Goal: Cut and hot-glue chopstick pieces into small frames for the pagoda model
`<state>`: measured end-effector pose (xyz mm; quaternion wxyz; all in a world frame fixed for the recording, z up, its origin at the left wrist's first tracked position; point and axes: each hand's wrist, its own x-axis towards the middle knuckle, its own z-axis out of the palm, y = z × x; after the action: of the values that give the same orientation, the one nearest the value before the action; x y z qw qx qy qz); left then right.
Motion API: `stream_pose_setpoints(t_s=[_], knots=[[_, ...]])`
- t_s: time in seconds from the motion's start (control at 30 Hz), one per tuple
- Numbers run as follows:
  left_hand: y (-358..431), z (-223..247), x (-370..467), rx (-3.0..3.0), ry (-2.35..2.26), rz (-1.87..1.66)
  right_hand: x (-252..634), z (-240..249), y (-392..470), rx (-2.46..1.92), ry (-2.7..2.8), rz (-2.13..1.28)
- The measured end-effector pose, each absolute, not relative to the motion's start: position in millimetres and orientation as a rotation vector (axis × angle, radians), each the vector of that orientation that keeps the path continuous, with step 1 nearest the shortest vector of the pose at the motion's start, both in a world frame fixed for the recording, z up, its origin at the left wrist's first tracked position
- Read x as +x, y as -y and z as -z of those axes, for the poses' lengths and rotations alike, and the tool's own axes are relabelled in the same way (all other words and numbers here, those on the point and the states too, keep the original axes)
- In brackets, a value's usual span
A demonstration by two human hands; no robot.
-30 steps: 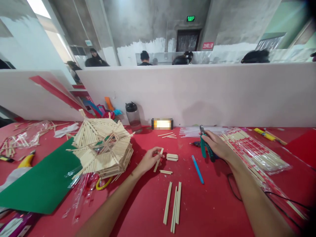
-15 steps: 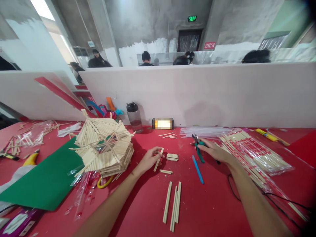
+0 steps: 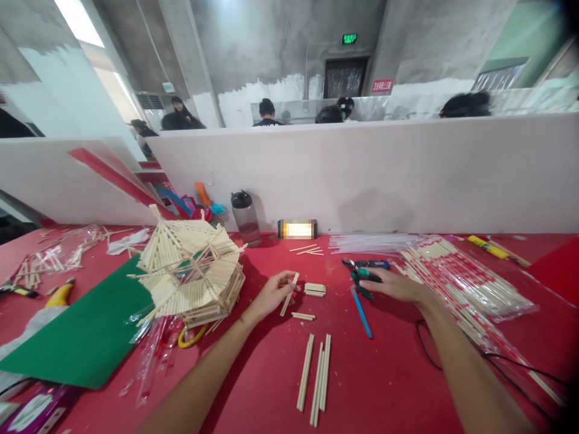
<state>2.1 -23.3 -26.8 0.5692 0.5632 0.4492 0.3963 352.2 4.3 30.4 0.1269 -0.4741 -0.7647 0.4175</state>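
My left hand [image 3: 275, 290] is closed on a short pale wooden stick [image 3: 289, 293], held at a slant just above the red table. Right of it lies a small stack of short cut sticks [image 3: 315, 289], with another short piece [image 3: 303, 316] nearer me. Below them several longer sticks [image 3: 320, 380] lie roughly parallel. My right hand [image 3: 393, 284] is closed around the green-handled cutting pliers [image 3: 362, 278], whose jaws point left, low over the table; my fingers partly hide the handles. A blue pen [image 3: 362, 313] lies just below the pliers.
At left a stick-built model [image 3: 190, 271] stands by a green sheet [image 3: 81, 337]. A bottle [image 3: 245, 218] and a lit device [image 3: 297, 229] stand against the white partition [image 3: 407, 175]. Bagged sticks [image 3: 470, 277] and a black cable [image 3: 511, 364] lie at right; a blue-handled tool [image 3: 373, 264] lies behind the pliers.
My right hand has turned the pliers so they lie flatter, jaws lower and further left. The blue-handled tool behind now shows. My left hand stays nearly still with its stick.
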Motion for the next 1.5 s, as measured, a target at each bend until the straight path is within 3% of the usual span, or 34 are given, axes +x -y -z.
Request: stream_pose_setpoints(t_s=[0.47,0.7,1.5], knots=[[23.2,27.0,2.5,1.283,-1.039,-0.945,329.8,-32.4,-0.7,-1.386,2.395,-0.882],[31.7,1.4,12.7,1.251,-0.900,-0.976,303.5,-45.4,5.9,-1.268,2.442,-0.671],[40.6,-19.3,20.7,1.350,-0.899,-1.000,273.6,-34.4,13.2,-1.236,2.448,-0.580]])
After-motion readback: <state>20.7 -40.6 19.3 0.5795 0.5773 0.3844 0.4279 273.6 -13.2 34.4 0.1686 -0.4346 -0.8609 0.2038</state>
